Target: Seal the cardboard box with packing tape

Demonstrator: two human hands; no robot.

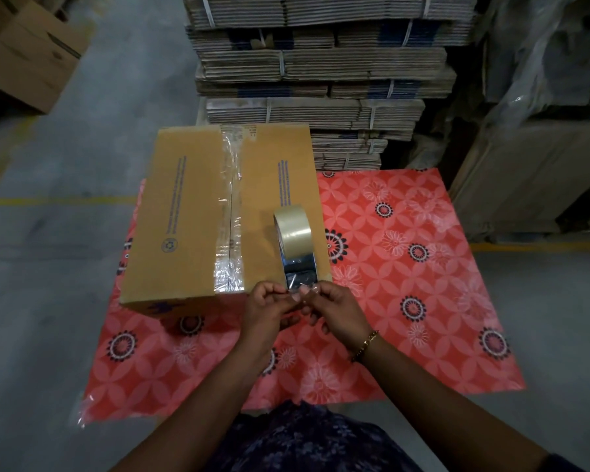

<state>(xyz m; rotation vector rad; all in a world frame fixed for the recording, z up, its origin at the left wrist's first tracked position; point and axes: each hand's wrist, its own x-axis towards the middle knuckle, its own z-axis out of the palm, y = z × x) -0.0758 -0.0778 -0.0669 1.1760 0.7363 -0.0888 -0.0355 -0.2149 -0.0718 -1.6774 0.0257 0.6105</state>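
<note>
A brown cardboard box [184,212] lies on a red patterned table cover, its flaps closed and a clear tape strip [229,212] running along the centre seam. A roll of clear packing tape [292,229] stands on edge on the box's right flap. A length of tape [298,270] runs from the roll toward me. My left hand [269,310] and my right hand [334,308] both pinch that loose tape end at the box's near right corner, fingertips close together.
The red floral table cover [406,267] extends right of the box and toward me. Bundled stacks of flat cardboard [321,63] rise behind the table. Another carton [28,52] sits at upper left, wrapped goods [542,80] at right, grey concrete floor around.
</note>
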